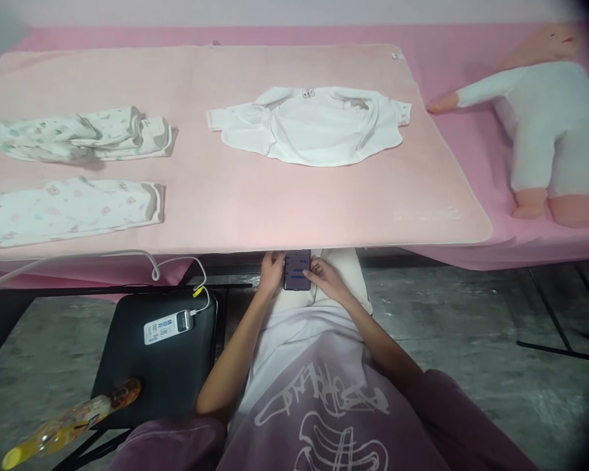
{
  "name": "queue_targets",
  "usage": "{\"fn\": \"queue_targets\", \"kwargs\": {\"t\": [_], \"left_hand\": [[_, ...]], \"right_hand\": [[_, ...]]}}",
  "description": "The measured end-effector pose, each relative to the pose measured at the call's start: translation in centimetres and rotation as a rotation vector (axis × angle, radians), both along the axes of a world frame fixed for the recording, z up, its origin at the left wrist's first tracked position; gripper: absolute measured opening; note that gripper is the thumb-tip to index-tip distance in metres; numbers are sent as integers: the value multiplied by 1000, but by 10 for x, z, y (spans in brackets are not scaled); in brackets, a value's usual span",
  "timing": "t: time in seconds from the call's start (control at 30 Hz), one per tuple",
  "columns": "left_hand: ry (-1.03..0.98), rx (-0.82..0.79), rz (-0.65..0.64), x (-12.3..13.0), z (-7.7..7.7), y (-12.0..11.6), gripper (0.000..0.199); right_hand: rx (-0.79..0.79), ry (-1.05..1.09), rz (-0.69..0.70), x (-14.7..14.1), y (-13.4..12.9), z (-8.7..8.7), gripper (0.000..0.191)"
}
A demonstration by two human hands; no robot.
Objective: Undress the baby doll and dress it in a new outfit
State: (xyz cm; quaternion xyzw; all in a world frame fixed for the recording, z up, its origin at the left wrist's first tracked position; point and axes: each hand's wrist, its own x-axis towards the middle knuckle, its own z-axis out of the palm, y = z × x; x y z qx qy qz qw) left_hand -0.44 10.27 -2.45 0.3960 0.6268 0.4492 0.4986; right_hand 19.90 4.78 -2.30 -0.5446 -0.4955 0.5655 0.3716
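Note:
A dark phone with a lit screen lies between my hands, over my lap and just below the table's front edge. My left hand holds the phone along its left side. On the other side, my right hand has its fingers at the right edge and a fingertip over the screen. Beyond them, a small white garment is spread out on the pink mat. Two folded patterned garments, one upper and one lower, are at the mat's left.
A doll in white clothing lies on the pink sheet at the right. To my left, a black stool bears a white power bank with a cable. A yellow-capped bottle is at the lower left. Metal legs stand at the right.

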Motion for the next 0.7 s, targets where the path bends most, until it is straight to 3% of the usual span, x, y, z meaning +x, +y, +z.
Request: {"fn": "queue_targets", "kwargs": {"t": [0.43, 0.7], "left_hand": [[1, 82, -35, -9, -6, -23, 28], [-15, 146, -59, -13, -7, -38, 48]], "right_hand": [[3, -33, 17, -1, 0, -5, 40], [2, -19, 17, 0, 0, -5, 44]]}}
